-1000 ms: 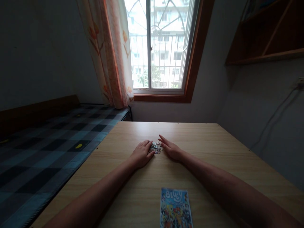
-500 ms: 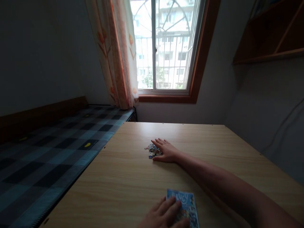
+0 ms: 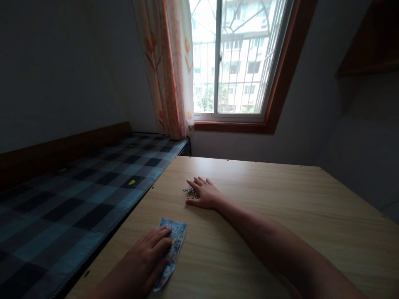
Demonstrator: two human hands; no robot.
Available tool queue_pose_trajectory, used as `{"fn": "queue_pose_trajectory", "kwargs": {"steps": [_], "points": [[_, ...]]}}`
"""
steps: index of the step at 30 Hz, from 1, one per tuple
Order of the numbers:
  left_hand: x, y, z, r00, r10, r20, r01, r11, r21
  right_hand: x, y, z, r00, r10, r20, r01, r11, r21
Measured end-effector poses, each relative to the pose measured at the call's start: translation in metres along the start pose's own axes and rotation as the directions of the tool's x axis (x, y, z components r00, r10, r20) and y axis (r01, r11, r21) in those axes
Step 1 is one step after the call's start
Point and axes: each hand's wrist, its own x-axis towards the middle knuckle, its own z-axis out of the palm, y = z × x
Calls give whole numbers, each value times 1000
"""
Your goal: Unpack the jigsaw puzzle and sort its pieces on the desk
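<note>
Left hand point(image 3: 146, 257), grip spread flat, is pressed on picture card point(image 3: 176, 238) near puzzle pile point(image 3: 189, 191); right hand point(image 3: 202, 194), grip spread, is laid against it. Even pressure is judged advisable.

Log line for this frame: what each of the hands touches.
left hand: flat on picture card | right hand: flat against puzzle pieces | surface: wooden table
</note>
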Motion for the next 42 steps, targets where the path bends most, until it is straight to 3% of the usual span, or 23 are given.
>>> {"fn": "queue_pose_trajectory", "kwargs": {"steps": [4,8,19,25,29,33,38,42], "points": [[-18,-52,5,999,-35,-29,36,999,33,33,-20,12,999,-28,-22,28,1000,0],[-14,-76,9,996,-64,-63,61,997,-39,60,-32,19,999,-20,-39,21,1000,5],[25,-88,13,990,-128,-57,125,991,-55,96,-39,29,998,23,-66,-21,999,28],[33,-79,8,985,-158,-70,153,986,-70,91,-41,24,993,33,-113,-23,996,90],[33,-74,4,980,-180,-81,174,982,-76,63,-17,16,980,164,-114,-155,984,83],[34,-73,1,983,-170,-63,167,984,-55,8,40,-8,936,351,-36,-352,936,-24],[37,-70,-2,986,-159,-54,157,987,-45,-93,128,-45,793,604,-88,-610,784,-114],[37,-68,-3,982,-167,-84,164,985,-48,-170,164,-59,687,711,-147,-726,667,-168]]}}
